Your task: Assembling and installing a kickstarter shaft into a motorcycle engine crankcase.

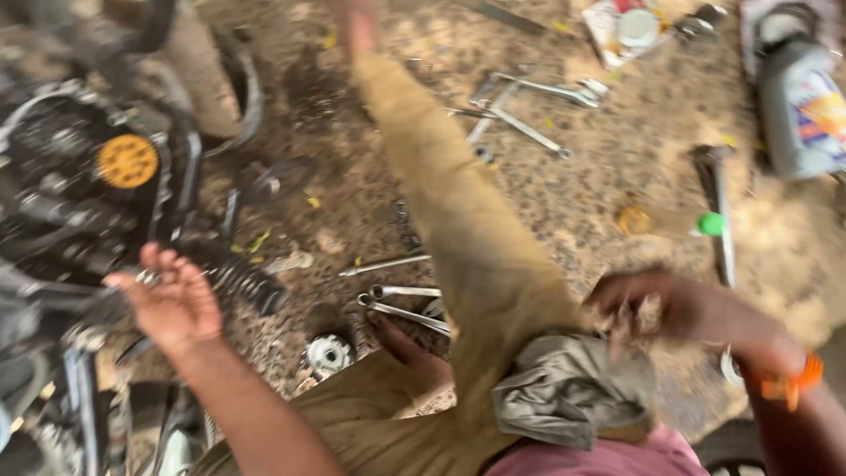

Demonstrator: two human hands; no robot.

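Left hand [172,304] open beside engine [79,194]; right hand [652,308] touching grey rag [573,388] — blurred.

over at the far right a grey plastic jug [796,106] stands on the gravel, its label [824,110] in white, blue and orange. near the top edge lies a flat white packet [606,31] with red printing, a round white lid [638,27] resting on it.
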